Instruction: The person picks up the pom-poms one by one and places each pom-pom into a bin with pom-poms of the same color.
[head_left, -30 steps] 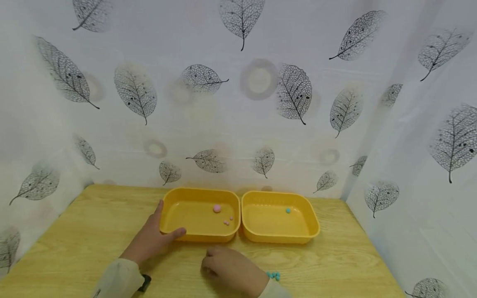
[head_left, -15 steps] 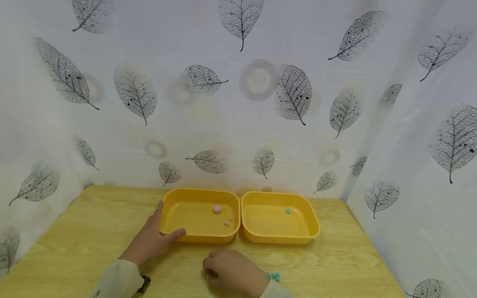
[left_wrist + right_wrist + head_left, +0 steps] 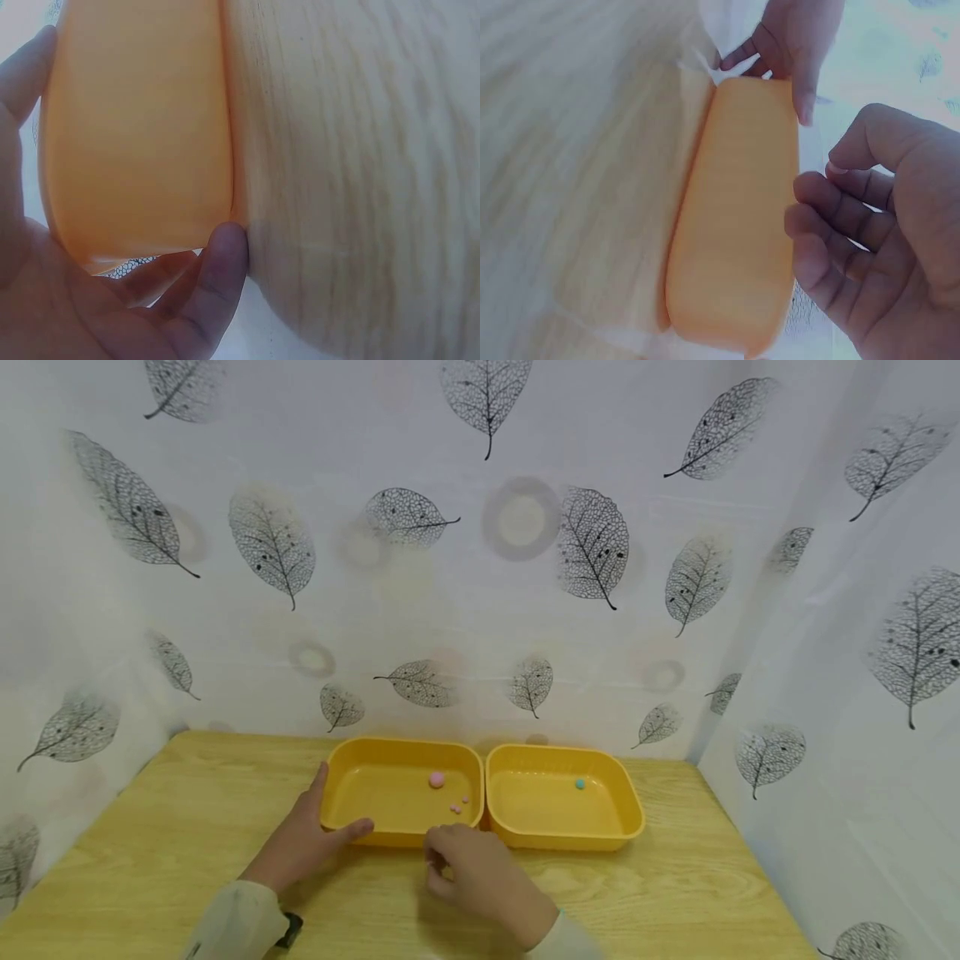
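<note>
My left hand (image 3: pixel 303 839) grips the left end of a yellow plastic tray (image 3: pixel 401 842), its thumb on the front wall and fingers at the side. In the left wrist view the thumb and fingers span that end. My right hand (image 3: pixel 480 872) is at the tray's front right, with fingertips close to the front rim. Thumb and index finger pinch a tiny pale pink ball (image 3: pixel 837 169), mostly hidden between them. Inside the left tray lie a larger pink ball (image 3: pixel 437 780) and several tiny pink balls (image 3: pixel 455 809) near its right end.
A second yellow tray (image 3: pixel 562 842) stands right beside the first, holding one small teal ball (image 3: pixel 580 784). Behind the wooden table (image 3: pixel 675 893) hangs a white leaf-print curtain (image 3: pixel 480 610), which also runs along both sides.
My right hand has moved forward and slightly right, up to the left tray's front rim. Its wrist now covers the teal balls on the table. The left hand stays put.
</note>
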A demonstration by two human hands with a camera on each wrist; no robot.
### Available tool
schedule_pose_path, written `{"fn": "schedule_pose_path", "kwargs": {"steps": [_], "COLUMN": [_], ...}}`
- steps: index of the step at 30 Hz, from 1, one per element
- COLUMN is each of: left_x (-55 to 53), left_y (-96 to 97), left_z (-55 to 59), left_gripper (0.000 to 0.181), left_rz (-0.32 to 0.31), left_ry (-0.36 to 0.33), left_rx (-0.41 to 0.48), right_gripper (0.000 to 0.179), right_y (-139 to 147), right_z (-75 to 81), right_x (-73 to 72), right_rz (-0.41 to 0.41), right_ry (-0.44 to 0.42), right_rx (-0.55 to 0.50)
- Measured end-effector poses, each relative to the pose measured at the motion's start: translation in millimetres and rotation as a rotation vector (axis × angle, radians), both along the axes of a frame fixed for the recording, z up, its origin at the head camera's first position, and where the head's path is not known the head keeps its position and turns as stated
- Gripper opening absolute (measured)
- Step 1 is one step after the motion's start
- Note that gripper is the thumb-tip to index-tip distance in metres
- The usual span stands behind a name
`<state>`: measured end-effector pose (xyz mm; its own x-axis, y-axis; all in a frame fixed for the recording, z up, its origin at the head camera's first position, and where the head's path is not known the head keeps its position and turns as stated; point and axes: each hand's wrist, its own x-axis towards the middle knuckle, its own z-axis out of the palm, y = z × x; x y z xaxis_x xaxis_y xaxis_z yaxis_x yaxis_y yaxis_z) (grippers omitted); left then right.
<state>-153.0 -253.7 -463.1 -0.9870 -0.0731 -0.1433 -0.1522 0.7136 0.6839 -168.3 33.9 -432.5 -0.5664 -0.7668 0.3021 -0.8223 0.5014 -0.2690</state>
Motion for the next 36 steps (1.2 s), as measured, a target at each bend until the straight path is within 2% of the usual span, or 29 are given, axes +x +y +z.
{"fn": "schedule_pose_path", "kwargs": {"steps": [4, 10, 20, 36], "left_x": [-0.5, -0.9, 1.9, 1.8], "left_y": [-0.2, -2.0, -1.1, 4.0], "left_z": [0.0, -1.4, 2.5, 5.8], "left_gripper": [0.129, 0.128, 0.128, 0.128], "left_rz": [-0.004, -0.011, -0.008, -0.005], "left_ry": [-0.007, -0.004, -0.003, -0.015], "left_rx": [-0.005, -0.009, 0.002, 0.006], "right_gripper": [0.018, 0.025, 0.021, 0.024], "right_y": [7, 13, 16, 19], "right_z": [1.7, -0.5, 4.3, 2.7], "right_x": [-4.8, -15.0, -17.1, -18.3], "right_rz": [-0.056, -0.085, -0.19, -0.198], "right_ry": [0.022, 0.028, 0.007, 0.044], "right_rx": [-0.048, -0.138, -0.159, -0.179]}}
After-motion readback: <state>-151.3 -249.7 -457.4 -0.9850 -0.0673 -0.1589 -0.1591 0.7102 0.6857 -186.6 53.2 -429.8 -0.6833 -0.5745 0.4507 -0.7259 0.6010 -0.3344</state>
